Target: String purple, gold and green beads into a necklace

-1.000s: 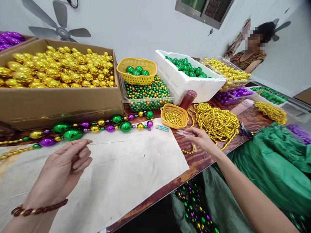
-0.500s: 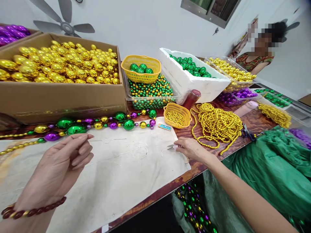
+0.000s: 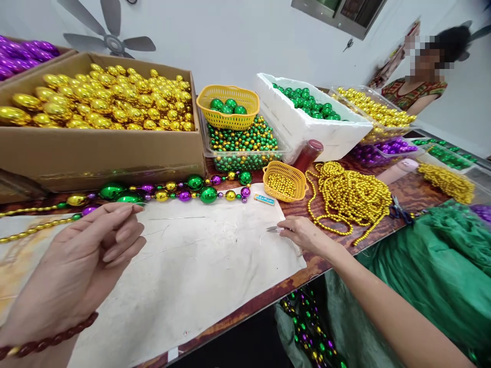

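Note:
My left hand (image 3: pixel 95 250), wearing a dark red bead bracelet (image 3: pixel 57 337), is raised over the white cloth (image 3: pixel 192 301) with thumb and forefinger pinched. A thin pale thread shows at its fingertips. At the cloth's right edge my right hand (image 3: pixel 305 234) grips small thread snips (image 3: pixel 273 229), blades pointing left. Between the hands a long thin needle (image 3: pixel 176 219) lies on the cloth, along with fine loose thread. Behind it stretches a garland (image 3: pixel 208 194) of green, purple and gold beads, partly hidden by my left hand.
Gold beads fill a cardboard box (image 3: pixel 103 153). Near my right hand are a small yellow basket (image 3: pixel 305 190) of gold beads, a blue packet (image 3: pixel 264 200) and a heap of gold bead strings (image 3: pixel 349 204). A white foam box (image 3: pixel 326 140) stands behind. Another person sits at far right.
The snips' blades, apart before, now look closed together. My left hand has shifted slightly left, and a short thread end now shows at its fingertips. The whole view has drifted a little.

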The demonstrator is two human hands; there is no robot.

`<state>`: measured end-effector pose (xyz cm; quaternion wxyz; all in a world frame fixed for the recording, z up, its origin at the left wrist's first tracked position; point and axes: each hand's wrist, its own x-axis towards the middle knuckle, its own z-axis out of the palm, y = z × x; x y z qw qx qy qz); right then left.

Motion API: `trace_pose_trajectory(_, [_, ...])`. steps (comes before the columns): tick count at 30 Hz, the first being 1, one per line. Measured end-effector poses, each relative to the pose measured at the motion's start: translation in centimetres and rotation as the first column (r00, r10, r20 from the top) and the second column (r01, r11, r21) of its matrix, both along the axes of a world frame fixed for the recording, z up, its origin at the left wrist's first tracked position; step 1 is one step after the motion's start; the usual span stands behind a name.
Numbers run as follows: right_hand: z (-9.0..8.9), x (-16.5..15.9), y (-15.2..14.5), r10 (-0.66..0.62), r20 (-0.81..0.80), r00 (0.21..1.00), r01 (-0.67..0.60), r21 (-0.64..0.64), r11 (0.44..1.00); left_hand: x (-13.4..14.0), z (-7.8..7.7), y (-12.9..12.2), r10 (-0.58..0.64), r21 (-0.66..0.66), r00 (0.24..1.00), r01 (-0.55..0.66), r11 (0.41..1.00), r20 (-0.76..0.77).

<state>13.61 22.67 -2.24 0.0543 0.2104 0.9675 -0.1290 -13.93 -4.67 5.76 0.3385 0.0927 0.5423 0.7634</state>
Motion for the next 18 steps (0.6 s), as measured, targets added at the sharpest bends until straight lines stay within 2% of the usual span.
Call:
trace_pose_trajectory(3, [-0.6,0.2,0.3,-0.002,-0.039,0.999,0.001,-0.021,1.0,-0.1,-1.0,0.0,-0.06,0.011,0.998,0.06,0.998,0.002])
trace_pose_trajectory(9, [-2.4,0.8,1.0,-0.057,-0.17,0.984,0.044,-0.081,0.996,-1.2,-5.1,-0.6,-0.014,0.026,0.991,0.01,1.0,0.136])
trace_pose_trajectory(13, [-1.0,-0.7,-1.2,-0.076,-0.309,0.948,0.03,-0.151,0.988,-1.6,-6.8,-1.3,-0.043,-0.031,0.99,0.048,0.998,0.135])
trace_pose_trajectory(16, [0.9,-3.8,-4.8,-0.018,-0.408,0.913,-0.085,-0.234,0.969,-1.5,-7.3,-1.7,-0.073,-0.075,0.99,0.082,0.994,0.12])
trace_pose_trajectory(18, [1.5,-6.6,-7.4,0.001,-0.45,0.893,-0.132,-0.26,0.957,-1.4,-7.4,-2.0,-0.083,-0.084,0.989,0.094,0.992,0.121])
